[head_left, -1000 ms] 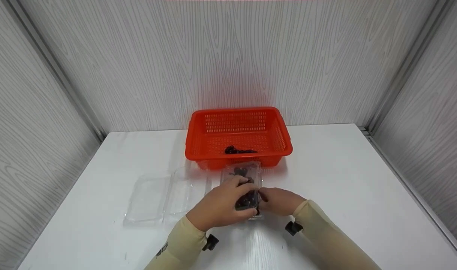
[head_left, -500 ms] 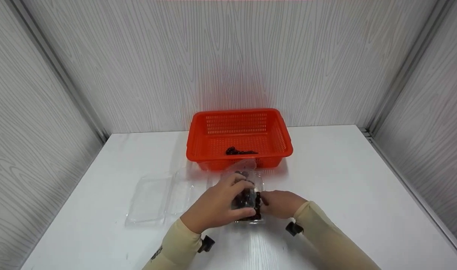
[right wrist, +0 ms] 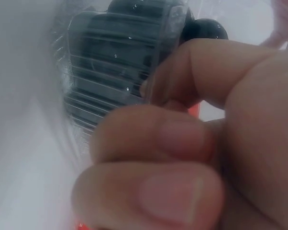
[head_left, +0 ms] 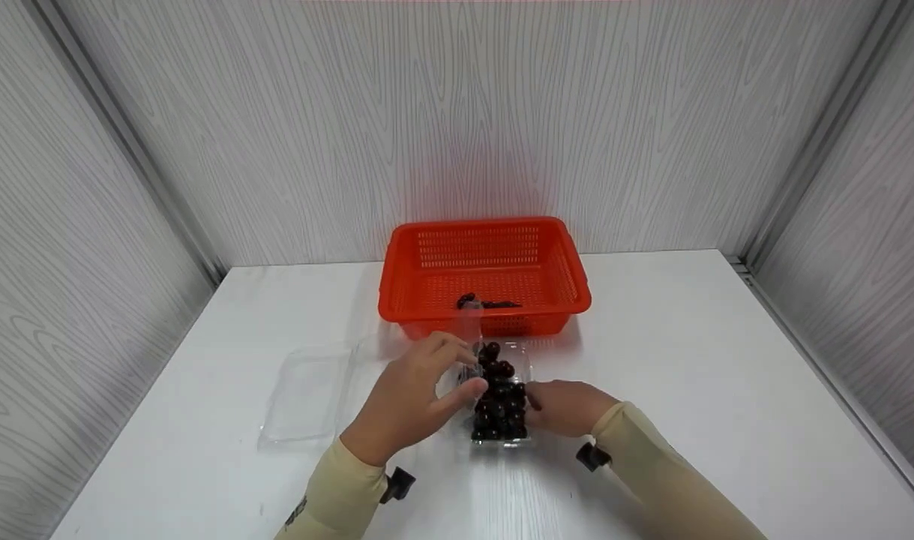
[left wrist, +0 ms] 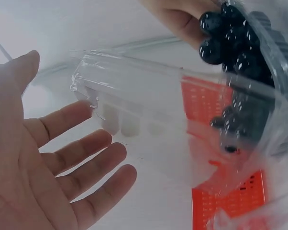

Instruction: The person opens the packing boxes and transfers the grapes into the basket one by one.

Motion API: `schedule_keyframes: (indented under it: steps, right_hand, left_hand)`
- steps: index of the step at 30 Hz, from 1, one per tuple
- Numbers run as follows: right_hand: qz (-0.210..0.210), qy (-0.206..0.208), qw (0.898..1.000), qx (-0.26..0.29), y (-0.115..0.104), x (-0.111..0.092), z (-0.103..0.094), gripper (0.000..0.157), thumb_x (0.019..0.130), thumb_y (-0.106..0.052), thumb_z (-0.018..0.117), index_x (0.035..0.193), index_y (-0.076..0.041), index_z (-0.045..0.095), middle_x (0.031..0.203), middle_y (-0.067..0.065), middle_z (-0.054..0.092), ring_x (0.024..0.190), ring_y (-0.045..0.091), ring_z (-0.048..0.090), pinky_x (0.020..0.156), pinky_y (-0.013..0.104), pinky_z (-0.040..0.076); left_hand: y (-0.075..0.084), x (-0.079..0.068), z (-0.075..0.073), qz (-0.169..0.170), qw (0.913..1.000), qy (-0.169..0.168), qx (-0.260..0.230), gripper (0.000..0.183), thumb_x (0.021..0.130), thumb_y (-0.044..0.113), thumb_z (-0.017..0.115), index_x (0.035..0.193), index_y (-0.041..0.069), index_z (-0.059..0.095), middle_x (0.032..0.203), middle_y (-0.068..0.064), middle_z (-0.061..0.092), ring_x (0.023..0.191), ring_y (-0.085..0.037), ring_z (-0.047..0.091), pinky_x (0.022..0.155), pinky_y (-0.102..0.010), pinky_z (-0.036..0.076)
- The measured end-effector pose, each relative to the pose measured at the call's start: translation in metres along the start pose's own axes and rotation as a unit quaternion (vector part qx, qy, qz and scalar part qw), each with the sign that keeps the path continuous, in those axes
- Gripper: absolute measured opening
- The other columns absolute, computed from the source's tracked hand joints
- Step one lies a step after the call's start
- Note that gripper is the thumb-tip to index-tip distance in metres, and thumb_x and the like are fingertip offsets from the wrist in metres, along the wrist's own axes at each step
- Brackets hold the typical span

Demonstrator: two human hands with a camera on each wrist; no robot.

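A clear plastic clamshell box stands in front of the basket, holding dark grapes. Its transparent lid is raised on the left side. My left hand is beside that lid with fingers spread and fairly straight, holding nothing; in the left wrist view the fingertips are close to the lid's edge, and I cannot tell if they touch. At the box's right side, my right hand pinches the wall. Curled fingers lie against the ribbed plastic in the right wrist view.
Behind the box is a red perforated basket with some dark grapes inside. To the left, an open clear plastic container lies on the white table. Pale panels close off the back and sides.
The lid has swung up and leftward off the grapes, exposing them. My left hand has moved left and its fingers have opened out. The right hand has stayed at the box's right side.
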State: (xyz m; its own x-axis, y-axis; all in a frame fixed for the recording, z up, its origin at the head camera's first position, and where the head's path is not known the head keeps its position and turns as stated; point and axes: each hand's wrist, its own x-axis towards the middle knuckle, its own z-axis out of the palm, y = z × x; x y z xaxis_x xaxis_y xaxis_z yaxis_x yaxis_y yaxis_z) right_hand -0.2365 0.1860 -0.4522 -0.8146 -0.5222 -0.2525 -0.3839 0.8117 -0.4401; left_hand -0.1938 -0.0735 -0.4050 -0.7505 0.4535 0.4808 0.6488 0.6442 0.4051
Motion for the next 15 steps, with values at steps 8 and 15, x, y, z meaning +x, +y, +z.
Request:
schedule_keyframes:
  steps: [8, 15]
  right_hand:
    - [-0.018, 0.005, 1.0, -0.008, 0.005, 0.001, 0.001, 0.016, 0.099, -0.029, 0.057, 0.106, -0.018, 0.066, 0.081, -0.002, 0.059, 0.077, 0.021, 0.052, 0.078, 0.044, 0.044]
    - [-0.023, 0.002, 1.0, -0.007, 0.005, 0.002, 0.002, 0.018, 0.1, -0.029, 0.056, 0.11, -0.018, 0.066, 0.085, -0.002, 0.061, 0.078, 0.02, 0.053, 0.078, 0.044, 0.045]
  left_hand:
    - [-0.015, -0.008, -0.014, -0.018, 0.9983, 0.053, 0.015, 0.033, 0.1, 0.05, 0.063, 0.11, 0.019, 0.072, 0.107, 0.007, 0.07, 0.103, -0.011, 0.066, 0.088, -0.035, 0.057]
    - [-0.024, -0.012, -0.029, -0.056, 0.9966, 0.056, 0.024, 0.034, 0.1, 0.051, 0.063, 0.1, 0.018, 0.069, 0.096, 0.007, 0.07, 0.094, -0.012, 0.066, 0.083, -0.035, 0.057]
